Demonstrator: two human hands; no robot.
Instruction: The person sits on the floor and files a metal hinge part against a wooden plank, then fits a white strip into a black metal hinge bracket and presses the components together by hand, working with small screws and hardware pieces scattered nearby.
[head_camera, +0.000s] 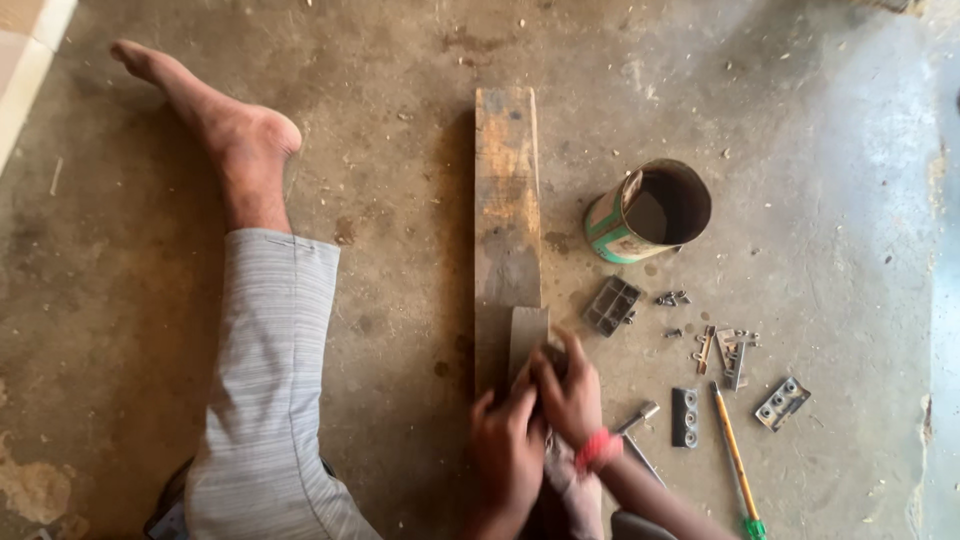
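A worn wooden plank lies lengthwise on the concrete floor. At its near end a small flat grey piece rests on the wood. My left hand and my right hand, with a red band at the wrist, are both closed around something small just below that piece, pressed together on the plank's near end. What they grip is hidden by the fingers.
My bare left leg in grey striped trousers stretches out at the left. A rusty tin can lies on its side at the right. Near it lie several metal hinges, loose screws, a screwdriver and a metal tool.
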